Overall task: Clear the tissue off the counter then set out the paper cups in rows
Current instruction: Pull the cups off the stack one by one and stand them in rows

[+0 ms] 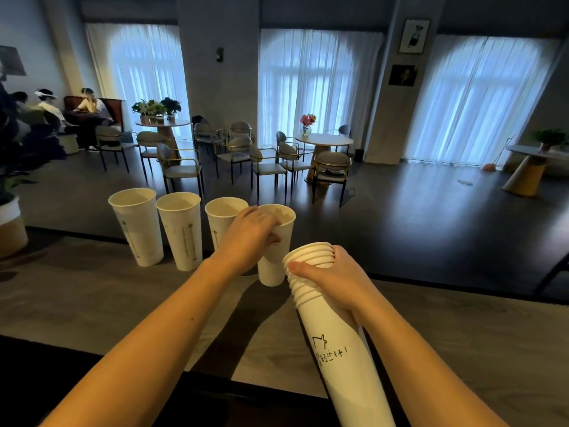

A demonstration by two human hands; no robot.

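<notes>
The left hand (251,232) is gripping the upper wall of the fourth paper cup (275,257), standing upright on the grey counter (92,291) beside three others, while the right hand (331,278) is clasping the tilted stack of nested cups (335,343) near its rims.

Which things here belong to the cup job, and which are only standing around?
Job:
- three cups set out in a row
- fourth cup, gripped by the left hand
- stack of cups, gripped by the right hand
- counter

Not the job:
- chairs
- round table
- flowers
</notes>
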